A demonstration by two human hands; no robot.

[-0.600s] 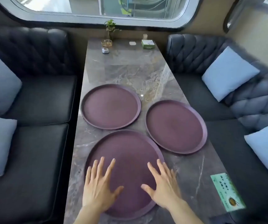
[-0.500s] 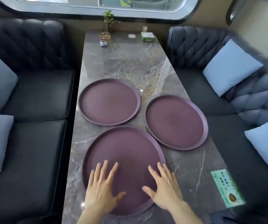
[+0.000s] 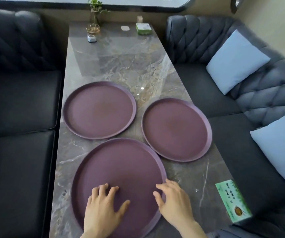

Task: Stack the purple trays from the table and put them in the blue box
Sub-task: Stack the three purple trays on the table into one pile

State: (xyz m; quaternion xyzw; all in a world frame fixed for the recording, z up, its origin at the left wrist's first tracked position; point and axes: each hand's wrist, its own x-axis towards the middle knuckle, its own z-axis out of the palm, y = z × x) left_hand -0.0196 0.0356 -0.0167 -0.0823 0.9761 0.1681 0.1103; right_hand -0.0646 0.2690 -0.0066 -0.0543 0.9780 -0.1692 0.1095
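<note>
1. Left hand (image 3: pixel 102 207) spread flat, palm down, on the near purple tray (image 3: pixel 119 169) — fingers curled a little at the tips, nothing gripped.
2. Right hand (image 3: pixel 174 203) open and loosely curved at that same tray's right rim, fingertips (image 3: pixel 159 187) over the edge and thumb inside it; whether closed on the rim, cannot tell.
3. Beyond the left hand, resting flat on the marble tabletop (image 3: pixel 121 57): a second purple tray (image 3: pixel 98 109), its rim just beside the near one.
4. Beyond the right hand, a third purple tray (image 3: pixel 176 128), lying flat close to both others — touching or not, cannot tell.
5. To the right of the right hand, a green printed card (image 3: pixel 233 200) at the tabletop's edge.
6. Far ahead of both hands, at the tabletop's end: a small plant in a glass vase (image 3: pixel 94 16), a small grey object (image 3: pixel 92 38), a white item (image 3: pixel 125 28) and a green box (image 3: pixel 143 28).
7. Flanking the tabletop, dark tufted sofas (image 3: pixel 23 100); pale blue cushions (image 3: pixel 236 60) on the one to the right of the right hand.
</note>
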